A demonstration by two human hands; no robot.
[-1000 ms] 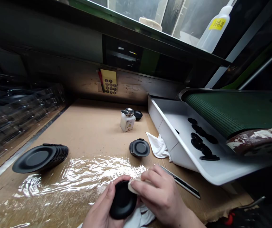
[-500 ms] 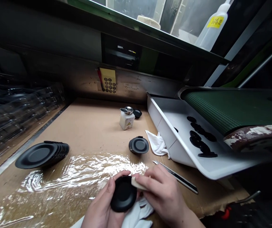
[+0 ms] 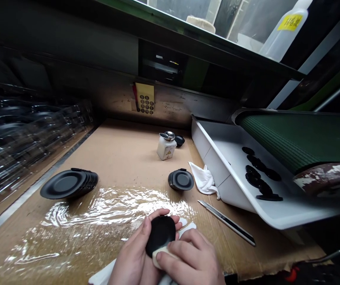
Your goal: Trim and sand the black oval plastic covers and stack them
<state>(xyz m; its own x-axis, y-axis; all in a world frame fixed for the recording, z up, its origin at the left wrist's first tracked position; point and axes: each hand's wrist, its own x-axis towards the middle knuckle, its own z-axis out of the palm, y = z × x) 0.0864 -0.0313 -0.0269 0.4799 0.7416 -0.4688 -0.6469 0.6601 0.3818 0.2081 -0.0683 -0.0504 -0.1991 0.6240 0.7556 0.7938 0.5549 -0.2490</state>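
A round black disc [image 3: 160, 234] lies in my left hand [image 3: 135, 253], its thumb along the near-left edge and fingertips curled round the far side. My right hand [image 3: 192, 259] pinches a cream-coloured pad [image 3: 159, 255] against the lower edge of the disc. Part of a white cloth [image 3: 102, 274] shows under both hands. Beyond them a short stack of black discs [image 3: 184, 179] stands on the plastic-covered cardboard. A longer leaning row of black discs [image 3: 64, 184] is at the left. The utility knife [image 3: 227, 222] lies right of my right hand.
A white bottle with a metal top [image 3: 166, 148] stands at the back beside another black disc [image 3: 179, 140]. A white tray [image 3: 241, 202] holding several black parts is at the right, below a green conveyor belt [image 3: 279, 134]. Clear plastic trays [image 3: 24, 146] are stacked left.
The pad in my right hand has moved from the disc's upper right edge to its lower edge. The camera view has shifted, so the surroundings appear farther right.
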